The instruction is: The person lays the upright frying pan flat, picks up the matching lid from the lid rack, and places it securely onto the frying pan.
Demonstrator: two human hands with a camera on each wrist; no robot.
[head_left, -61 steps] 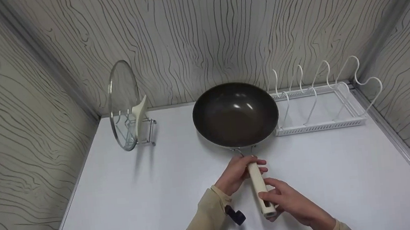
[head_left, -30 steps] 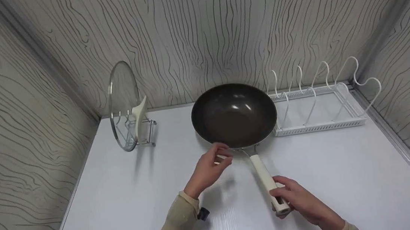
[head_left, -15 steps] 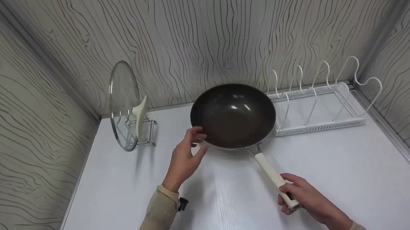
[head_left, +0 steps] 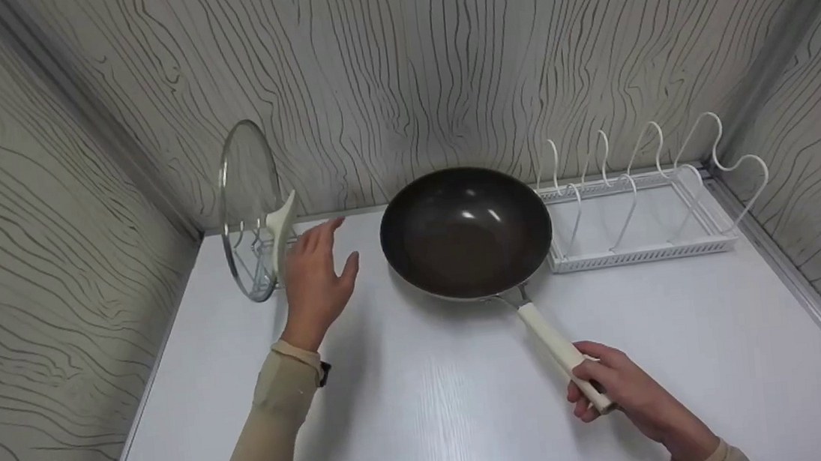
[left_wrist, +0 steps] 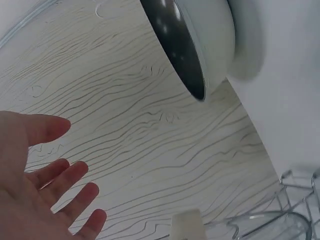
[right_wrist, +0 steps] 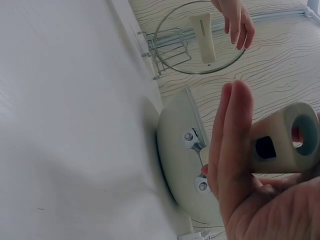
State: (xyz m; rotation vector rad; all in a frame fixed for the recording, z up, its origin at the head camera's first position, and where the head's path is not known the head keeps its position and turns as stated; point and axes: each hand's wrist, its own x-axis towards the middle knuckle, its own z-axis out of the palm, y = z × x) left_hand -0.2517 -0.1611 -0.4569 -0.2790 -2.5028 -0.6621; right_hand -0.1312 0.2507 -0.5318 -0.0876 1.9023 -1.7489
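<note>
R hand (head_left: 617,380) has hold of the pan (head_left: 466,233) by its pale handle (head_left: 550,334), thumb on top, fingers wrapped under, near the end away from the bowl. Pan is mid-table, dark inside facing up. Head view hides the outside of it, but R wrist cam shows it: pale, w/ 2 shiny screws (right_wrist: 188,136) where the handle joins, plus a dark slot (right_wrist: 265,148) & a round hole in the handle's end. Can't tell for sure if the pan sits flat on the table (head_left: 444,423).

L hand (head_left: 316,281) holds nothing: thumb well out, fingers apart & a bit bent. In head view it overlaps the knob (head_left: 282,224) of the glass lid (head_left: 243,179), so it could look like a touch. L wrist cam shows a gap b/w fingers & knob, & R wrist cam shows them apart too, w/ the fingers by the lid's rim. Lid stands on edge in a wire stand (right_wrist: 167,52), L of the pan, knob side to the pan. The stand is mostly behind the lid & hand in head view; R wrist cam shows more of its wires.

White rack (head_left: 643,255) w/ tall loops is just R of the pan in head view; can't tell if they touch. Back wall (head_left: 395,74) has wavy lines.
</note>
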